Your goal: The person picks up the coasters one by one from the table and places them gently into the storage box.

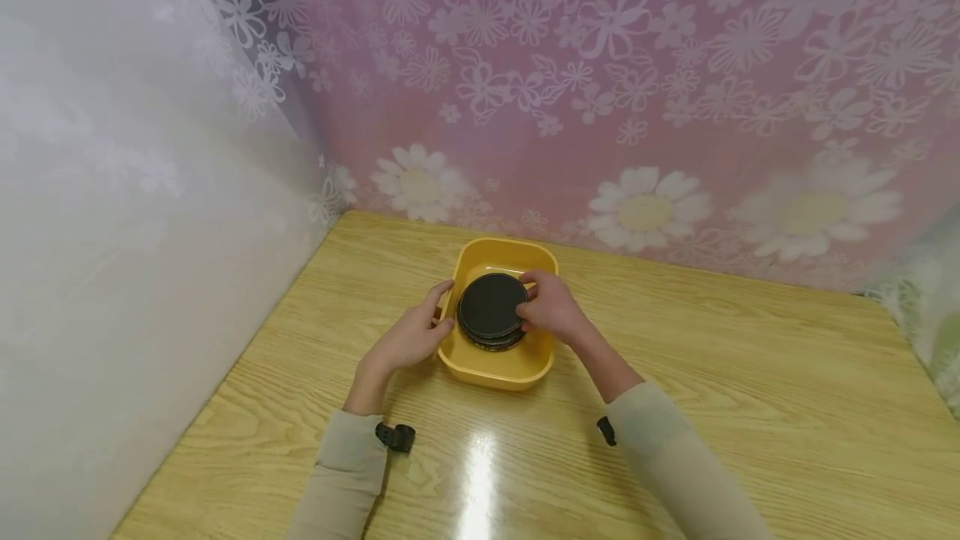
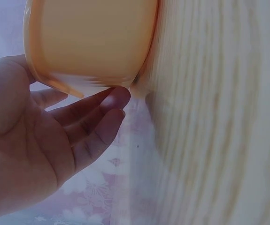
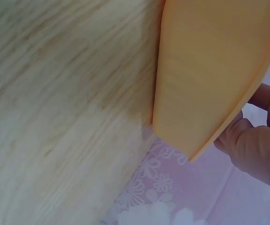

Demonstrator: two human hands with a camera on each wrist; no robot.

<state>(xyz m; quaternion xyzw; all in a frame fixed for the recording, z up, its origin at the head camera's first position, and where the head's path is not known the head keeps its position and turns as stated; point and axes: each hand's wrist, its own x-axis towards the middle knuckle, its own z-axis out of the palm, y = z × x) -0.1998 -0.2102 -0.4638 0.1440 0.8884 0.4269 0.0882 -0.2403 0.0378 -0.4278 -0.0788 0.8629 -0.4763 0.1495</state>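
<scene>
A stack of flat black round coasters [image 1: 491, 307] lies inside a yellow plastic basin [image 1: 487, 376]; the topmost sits slightly off the ones beneath it. My right hand [image 1: 553, 305] reaches over the basin's right side and pinches the top coaster at its right edge. In the right wrist view the basin's wall [image 3: 214, 70] hides the coasters and the fingertips. At the basin's left rim, my left hand [image 1: 408, 338] rests with thumb and fingers spread. Its fingers, loosely extended, touch the outer wall [image 2: 92, 42] in the left wrist view.
The basin stands on a wood-grain table [image 1: 750, 390] near its back edge. Behind it hangs a pink flowered backdrop [image 1: 540, 132], and a pale wall [image 1: 150, 190] closes the left side. Both wrists wear dark bands, such as the left band [image 1: 396, 437].
</scene>
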